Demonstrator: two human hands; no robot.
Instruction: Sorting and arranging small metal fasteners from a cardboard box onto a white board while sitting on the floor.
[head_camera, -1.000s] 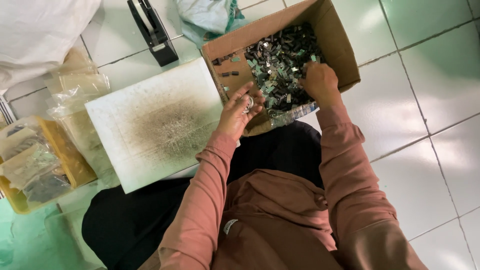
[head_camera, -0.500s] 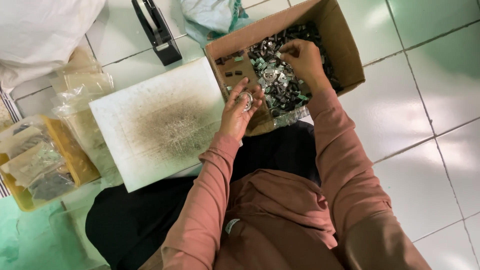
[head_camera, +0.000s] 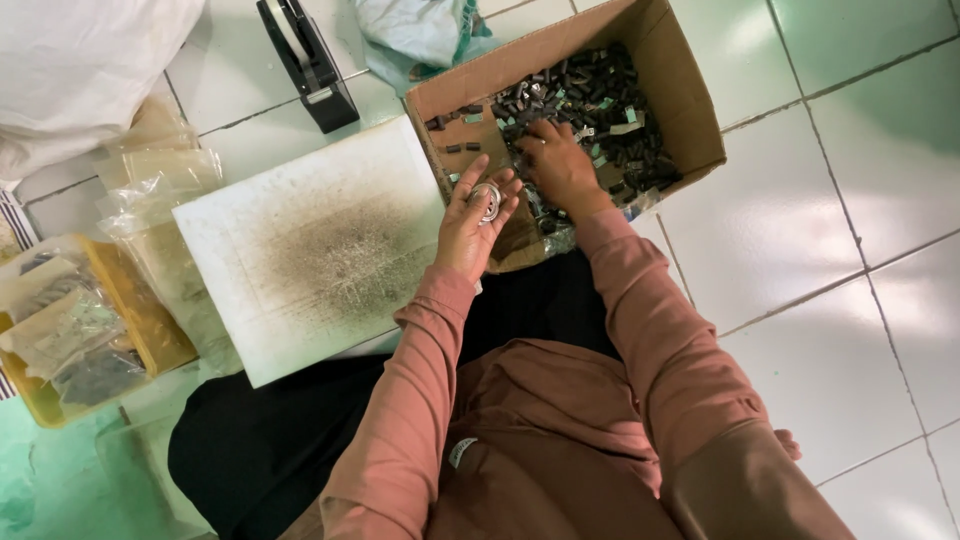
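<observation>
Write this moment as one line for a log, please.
left hand: palm up, holds small metal ring | right hand: in cardboard box, on small dark parts | white board: beside box

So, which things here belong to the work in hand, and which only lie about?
In use:
- left hand holding a small metal ring
- right hand in the cardboard box of small dark parts

Lying about:
- white board
- black tape dispenser
- yellow tray
</observation>
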